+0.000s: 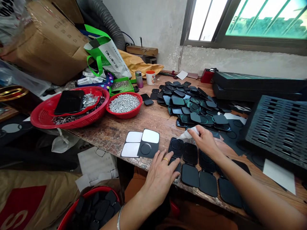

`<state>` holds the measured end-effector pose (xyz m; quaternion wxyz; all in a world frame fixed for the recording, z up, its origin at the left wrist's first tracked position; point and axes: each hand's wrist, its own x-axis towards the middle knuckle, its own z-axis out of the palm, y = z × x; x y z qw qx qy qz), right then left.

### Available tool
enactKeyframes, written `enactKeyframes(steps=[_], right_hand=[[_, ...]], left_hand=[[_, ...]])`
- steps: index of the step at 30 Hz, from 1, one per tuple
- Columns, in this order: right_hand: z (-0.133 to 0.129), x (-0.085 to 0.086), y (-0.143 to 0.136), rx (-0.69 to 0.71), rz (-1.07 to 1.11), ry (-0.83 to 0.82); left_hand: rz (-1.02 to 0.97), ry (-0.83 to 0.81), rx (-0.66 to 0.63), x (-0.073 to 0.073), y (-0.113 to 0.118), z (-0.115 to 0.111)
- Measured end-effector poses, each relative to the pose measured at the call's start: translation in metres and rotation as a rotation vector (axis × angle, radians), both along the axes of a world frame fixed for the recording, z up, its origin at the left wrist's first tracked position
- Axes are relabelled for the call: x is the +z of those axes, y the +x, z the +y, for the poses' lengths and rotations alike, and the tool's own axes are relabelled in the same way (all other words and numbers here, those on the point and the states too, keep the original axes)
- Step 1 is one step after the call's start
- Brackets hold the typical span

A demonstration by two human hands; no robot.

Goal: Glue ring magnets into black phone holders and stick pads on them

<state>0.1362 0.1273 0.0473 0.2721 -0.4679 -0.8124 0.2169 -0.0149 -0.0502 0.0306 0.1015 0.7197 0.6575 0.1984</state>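
Square black plastic case with a ringed inner face [176, 147] lies open at the left end of a front row on the worn brown wooden bench [158, 120]. Its smooth half is toward the person, its ringed half farther off.

Nearest is the left hand [161, 169]: flat, fingers spread, gripping nothing visible, fingertips over the smooth half. Whether they press on it cannot be told. Other open black cases [190, 175] continue the row to the right.

Right hand [203, 139], beyond and to the right of the ringed half, is closed around a small white plastic squeeze bottle [190, 133]. Governing relation: the bottle is tilted, its long axis running leftward and down from the fingers, nozzle at the ringed half's far edge. Contact there cannot be confirmed. Of the two hands, the left is nearer the case; the right reaches it only by the nozzle.

Left of the ringed half, just beside it, lie black cards with white rounded panels [150, 136]. Farther back: a loose heap of black plastic cases [177, 101] and a red plastic basket [124, 115] of silvery metal pieces.
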Motion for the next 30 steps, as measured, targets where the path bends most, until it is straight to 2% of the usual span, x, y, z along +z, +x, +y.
enactKeyframes(steps=[10,19,25,30], right_hand=[[0.002,0.004,-0.005,0.027,-0.064,0.077],[-0.007,0.022,0.003,0.112,-0.129,0.161],[-0.019,0.029,0.01,0.16,-0.184,0.1],[-0.028,0.028,-0.004,0.211,-0.125,0.065]], left_hand=[[-0.001,-0.01,0.024,0.005,0.002,-0.001],[0.026,0.006,0.019,0.0,0.001,0.0],[0.036,-0.018,0.017,0.003,0.003,-0.001],[0.052,-0.035,0.016,0.009,0.005,-0.001]])
